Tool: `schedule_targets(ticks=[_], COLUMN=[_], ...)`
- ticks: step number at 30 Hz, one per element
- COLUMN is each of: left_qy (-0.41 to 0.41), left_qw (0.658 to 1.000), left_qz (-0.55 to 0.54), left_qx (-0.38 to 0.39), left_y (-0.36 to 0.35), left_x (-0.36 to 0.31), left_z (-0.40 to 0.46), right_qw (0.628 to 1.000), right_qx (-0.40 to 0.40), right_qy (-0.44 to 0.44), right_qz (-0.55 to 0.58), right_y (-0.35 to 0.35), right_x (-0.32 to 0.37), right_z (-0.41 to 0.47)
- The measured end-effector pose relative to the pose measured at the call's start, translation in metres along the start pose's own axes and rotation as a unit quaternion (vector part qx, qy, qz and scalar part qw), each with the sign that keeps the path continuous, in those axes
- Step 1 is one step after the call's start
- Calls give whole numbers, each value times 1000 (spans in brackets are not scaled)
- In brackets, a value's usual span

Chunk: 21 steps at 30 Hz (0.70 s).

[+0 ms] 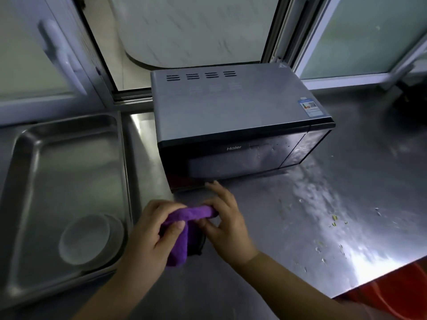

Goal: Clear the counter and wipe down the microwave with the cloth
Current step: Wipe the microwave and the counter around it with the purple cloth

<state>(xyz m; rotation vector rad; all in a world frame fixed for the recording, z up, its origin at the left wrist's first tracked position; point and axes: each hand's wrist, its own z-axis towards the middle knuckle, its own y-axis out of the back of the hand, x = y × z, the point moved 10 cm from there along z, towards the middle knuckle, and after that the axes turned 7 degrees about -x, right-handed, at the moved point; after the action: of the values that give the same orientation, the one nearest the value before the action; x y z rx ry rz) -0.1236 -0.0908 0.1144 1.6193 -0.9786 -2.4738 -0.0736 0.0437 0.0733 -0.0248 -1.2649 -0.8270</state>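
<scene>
Both hands, the left hand (147, 229) and right hand (225, 224), are pinching and folding the purple cloth (182, 229) just above the tabletop (323, 204) before the microwave (231, 116), seemingly readying it for wiping the speckled door next.

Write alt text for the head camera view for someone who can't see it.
Both hands, left hand and right hand, hold a folded purple cloth over a steel counter, before a dark microwave. Left, a white bowl sits in a metal tray; food scraps lie right.
</scene>
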Motion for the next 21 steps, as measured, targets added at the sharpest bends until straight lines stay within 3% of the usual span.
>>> schedule_targets(ticks=[4, 7, 10, 12, 14, 15, 17, 18, 19, 21], left_qy=[248, 377, 446, 454, 424, 388, 228, 105, -9, -172], left_qw=[959, 873, 773, 747, 789, 840, 958, 991, 996, 965], left_qz=[-124, -297, -448, -484, -426, -345, -102, 9, 87, 193], left_qx=[-64, -88, -45, 34, 127, 160, 139, 84, 25, -38], left_y=[-2, -22, -49, -65, -75, -72, -53, -38, -24, -16], left_x=[38, 51, 42, 24, 4, 1, -1, -13, -30, -54], left_z=[-15, -21, -21, -17, -9, -2, 33, 56, 76, 106], right_qw=[981, 986, 992, 993, 989, 986, 979, 975, 971, 959], right_qx=[-12, 6, 30, -10, -62, -85, -131, -153, -173, -197], right_qy=[-142, -121, -101, -101, -117, -126, -134, -134, -137, -158], right_qz=[132, 111, 76, 67, 63, 64, 79, 87, 96, 127], right_y=[-17, -24, -26, -12, 9, 18, 36, 45, 54, 69], right_x=[-11, 10, 18, 12, 1, -4, -14, -17, -20, -29], right_z=[-24, -36, -39, -34, -29, -28, -25, -23, -21, -16])
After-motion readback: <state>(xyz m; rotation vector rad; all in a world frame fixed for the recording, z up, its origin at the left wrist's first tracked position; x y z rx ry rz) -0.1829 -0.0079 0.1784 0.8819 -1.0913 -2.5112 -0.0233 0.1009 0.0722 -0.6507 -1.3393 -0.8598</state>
